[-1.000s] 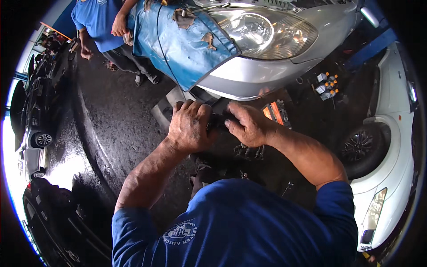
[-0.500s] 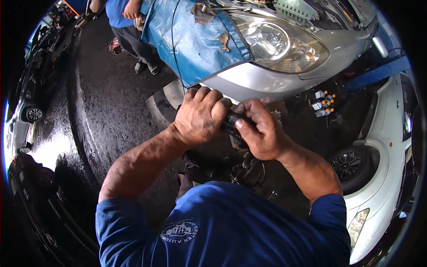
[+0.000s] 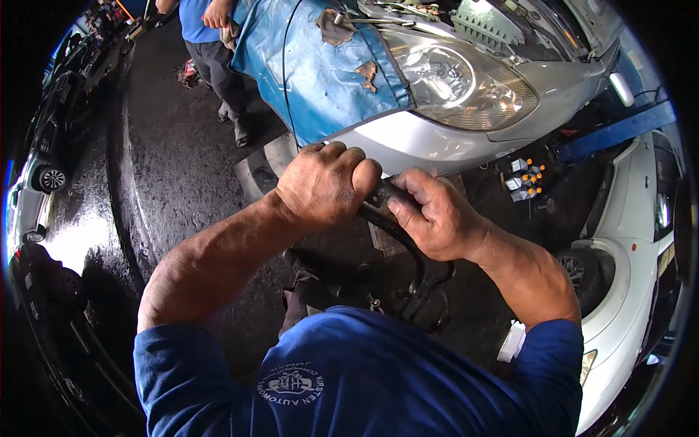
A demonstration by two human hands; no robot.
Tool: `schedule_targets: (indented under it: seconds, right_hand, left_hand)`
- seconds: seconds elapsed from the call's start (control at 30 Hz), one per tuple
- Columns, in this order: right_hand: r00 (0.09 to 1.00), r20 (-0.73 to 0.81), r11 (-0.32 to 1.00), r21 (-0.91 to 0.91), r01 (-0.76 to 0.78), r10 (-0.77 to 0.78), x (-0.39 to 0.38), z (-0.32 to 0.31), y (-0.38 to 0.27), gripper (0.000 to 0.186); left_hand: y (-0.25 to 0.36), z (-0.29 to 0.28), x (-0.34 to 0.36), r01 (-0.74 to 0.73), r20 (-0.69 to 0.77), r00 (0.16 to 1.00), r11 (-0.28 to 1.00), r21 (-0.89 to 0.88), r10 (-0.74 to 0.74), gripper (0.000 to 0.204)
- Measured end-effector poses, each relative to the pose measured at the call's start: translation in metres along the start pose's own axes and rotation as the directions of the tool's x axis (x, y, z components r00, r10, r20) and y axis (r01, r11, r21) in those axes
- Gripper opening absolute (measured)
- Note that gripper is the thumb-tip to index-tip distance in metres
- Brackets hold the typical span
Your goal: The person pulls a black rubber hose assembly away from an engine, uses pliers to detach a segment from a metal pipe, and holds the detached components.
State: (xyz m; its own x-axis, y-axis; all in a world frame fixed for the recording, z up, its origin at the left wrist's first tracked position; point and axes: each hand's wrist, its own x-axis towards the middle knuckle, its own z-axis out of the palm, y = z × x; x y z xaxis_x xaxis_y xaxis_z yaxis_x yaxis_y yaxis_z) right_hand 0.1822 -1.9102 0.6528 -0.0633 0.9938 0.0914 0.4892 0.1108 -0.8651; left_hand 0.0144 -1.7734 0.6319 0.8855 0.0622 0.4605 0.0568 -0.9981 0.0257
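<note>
My left hand point(image 3: 326, 183) is wrapped in a fist around a dark, tube-like piece whose far end is hidden in the grip. Close beside it, my right hand point(image 3: 435, 216) pinches the same piece between thumb and curled fingers. From between the two hands a black hose point(image 3: 399, 231) curves down and to the right; it looks like part of the held piece, though the join is hard to make out. Both hands are raised in front of a silver car's bumper point(image 3: 408, 138), just below the corner of a blue fender cover point(image 3: 320, 95).
The silver car's headlight point(image 3: 455, 79) and open engine bay lie ahead. Another person point(image 3: 211, 44) stands at the far left. Several bottles with orange caps point(image 3: 524, 178) stand on the dark floor point(image 3: 182, 153), near a blue lift arm point(image 3: 619, 132). A white car point(image 3: 630, 269) is at right.
The black hose below my hands now shows more plainly, hanging in a curve. A white box has come into view by my right elbow. The other person's feet have shifted.
</note>
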Motion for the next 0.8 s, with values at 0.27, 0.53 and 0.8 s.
schedule_targets:
  seconds: [0.27, 0.53, 0.8]
  right_hand:
    - [0.959, 0.027, 0.899, -0.341, 0.274, -0.282, 0.003, -0.005, 0.001, 0.012]
    - [0.956, 0.185, 0.875, 0.392, -0.283, 0.226, -0.010, -0.033, 0.014, 0.031]
    - [0.993, -0.076, 0.985, -0.153, 0.077, -0.089, -0.017, -0.031, -0.006, 0.012]
  left_hand:
    - [0.001, 0.001, -0.001, 0.044, 0.127, 0.991, 0.995, -0.095, -0.032, 0.021]
    - [0.010, -0.001, 0.015, -0.026, -0.134, 0.990, 0.998, 0.050, 0.033, 0.032]
    - [0.005, -0.014, 0.033, 0.028, 0.045, 0.999, 0.997, -0.066, -0.025, 0.029]
